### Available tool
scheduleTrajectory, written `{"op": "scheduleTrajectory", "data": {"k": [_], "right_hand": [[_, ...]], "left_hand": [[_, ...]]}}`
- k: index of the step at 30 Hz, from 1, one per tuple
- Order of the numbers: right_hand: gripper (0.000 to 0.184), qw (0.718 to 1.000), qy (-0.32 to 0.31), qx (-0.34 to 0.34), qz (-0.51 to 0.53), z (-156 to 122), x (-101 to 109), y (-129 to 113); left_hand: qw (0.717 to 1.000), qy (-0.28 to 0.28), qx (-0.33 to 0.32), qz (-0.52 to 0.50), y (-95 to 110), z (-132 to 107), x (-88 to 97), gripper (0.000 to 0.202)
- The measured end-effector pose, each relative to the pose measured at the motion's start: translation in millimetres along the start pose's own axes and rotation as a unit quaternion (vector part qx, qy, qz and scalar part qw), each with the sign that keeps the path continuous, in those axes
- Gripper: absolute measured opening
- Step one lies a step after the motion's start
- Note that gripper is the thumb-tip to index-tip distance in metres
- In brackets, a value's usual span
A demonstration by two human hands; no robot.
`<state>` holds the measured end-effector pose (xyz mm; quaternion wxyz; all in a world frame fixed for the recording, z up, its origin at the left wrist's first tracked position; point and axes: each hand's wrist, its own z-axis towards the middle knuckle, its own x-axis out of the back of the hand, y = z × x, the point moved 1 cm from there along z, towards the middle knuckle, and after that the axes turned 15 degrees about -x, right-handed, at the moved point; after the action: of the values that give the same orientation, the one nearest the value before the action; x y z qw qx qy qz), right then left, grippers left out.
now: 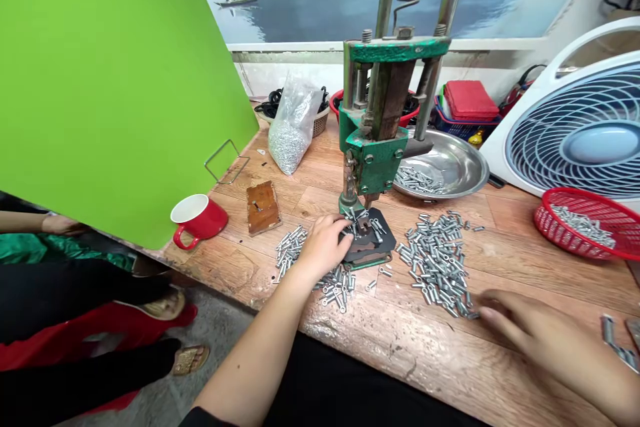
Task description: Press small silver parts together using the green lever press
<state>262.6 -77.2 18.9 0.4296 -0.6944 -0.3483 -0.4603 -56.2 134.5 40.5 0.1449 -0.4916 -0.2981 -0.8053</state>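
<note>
My left hand [325, 243] reaches to the base plate of a green hand press [375, 153]. Its thumb and index finger close around a small eye-ended metal pin, one of several lying on the dark plate [385, 230]. Under and beside that wrist spreads a heap of the same eye-ended pins [337, 290]. My right hand [525, 323], slightly blurred, rests low over the table. Its thumb and fingers are a little apart at the lower right edge of a pile of short metal sleeves [437, 260], some with ring ends. The thumb tip is by one piece there.
Behind the press stand a steel bowl [467, 167] and a plastic bag [290, 140] of metal parts. A red basket [620, 213] and a fan [590, 127] are right. A red mug [200, 220], wooden block [263, 208] and green panel [115, 80] are left, beside another person [65, 280].
</note>
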Motion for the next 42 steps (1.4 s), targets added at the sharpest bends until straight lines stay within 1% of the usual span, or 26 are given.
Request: {"op": "scheduleTrajectory", "data": {"k": [2,3,5,7,9,11,15,17,19,20,23,25,26,28,31,33,36,39,42], "right_hand": [[0.04,0.999,-0.035,0.039,-0.011,9.5,-2.2,-40.3],[0.04,0.997,-0.038,0.06,-0.01,14.4,-3.3,-57.1],[0.037,0.994,-0.025,0.102,-0.005,24.1,-5.9,-83.8],[0.031,0.99,-0.011,0.141,-0.001,32.8,-9.7,-103.0],[0.026,0.986,0.005,0.165,0.001,39.9,-14.6,-117.1],[0.021,0.985,0.023,0.173,-0.004,44.8,-20.4,-127.9],[0.017,0.985,0.047,0.163,-0.025,47.9,-34.5,-143.3],[0.018,0.986,0.061,0.153,-0.036,46.8,-41.6,-149.0],[0.017,0.985,0.071,0.149,-0.045,45.3,-46.4,-153.6],[0.017,0.985,0.073,0.153,-0.044,44.8,-47.2,-155.5],[0.017,0.982,0.072,0.173,0.001,48.1,-40.3,-161.1],[0.018,0.979,0.082,0.183,0.047,55.9,-29.8,-166.8],[0.019,0.976,0.091,0.187,0.064,61.5,-24.2,-170.8],[0.019,0.972,0.108,0.194,0.081,74.6,-14.9,-180.3],[0.013,0.972,0.111,0.199,0.063,93.3,-9.4,-194.5],[0.011,0.971,0.106,0.208,0.045,102.2,-10.2,-200.1],[0.014,0.965,0.115,0.232,0.028,110.5,-12.0,-200.9],[0.026,0.954,0.125,0.272,0.016,117.6,-11.0,-197.4],[0.036,0.947,0.089,0.308,0.028,124.9,-7.7,-194.8]], "left_hand": [[1.0,-0.005,0.001,0.015,1.9,2.0,-5.0,0.035],[1.0,-0.006,0.004,0.019,2.7,2.9,-6.8,0.037],[1.0,0.0,0.011,0.018,4.9,4.6,-9.4,0.038],[1.0,0.02,0.02,0.011,8.8,5.7,-11.3,0.037],[0.998,0.046,0.034,-0.001,14.3,5.8,-13.1,0.034],[0.996,0.066,0.053,-0.02,20.2,4.7,-14.7,0.03],[0.986,0.118,0.082,-0.079,27.1,0.8,-14.8,0.028],[0.972,0.158,0.097,-0.143,26.7,-0.5,-14.3,0.03],[0.941,0.199,0.127,-0.242,24.1,-0.6,-15.0,0.029],[0.917,0.216,0.144,-0.302,22.5,-0.1,-15.8,0.029],[0.825,0.245,0.193,-0.471,17.9,3.0,-18.3,0.031],[0.777,0.254,0.216,-0.534,15.8,4.7,-18.9,0.033],[0.761,0.257,0.226,-0.551,15.0,5.1,-19.0,0.033],[0.739,0.256,0.241,-0.575,13.9,4.6,-19.5,0.033],[0.712,0.249,0.258,-0.604,12.8,2.0,-20.9,0.029],[0.707,0.245,0.267,-0.608,12.4,0.2,-21.2,0.028],[0.716,0.237,0.268,-0.599,12.6,-1.2,-19.6,0.03],[0.734,0.227,0.265,-0.583,13.6,-0.9,-17.4,0.034],[0.758,0.213,0.256,-0.561,14.1,0.7,-16.4,0.036]]}}
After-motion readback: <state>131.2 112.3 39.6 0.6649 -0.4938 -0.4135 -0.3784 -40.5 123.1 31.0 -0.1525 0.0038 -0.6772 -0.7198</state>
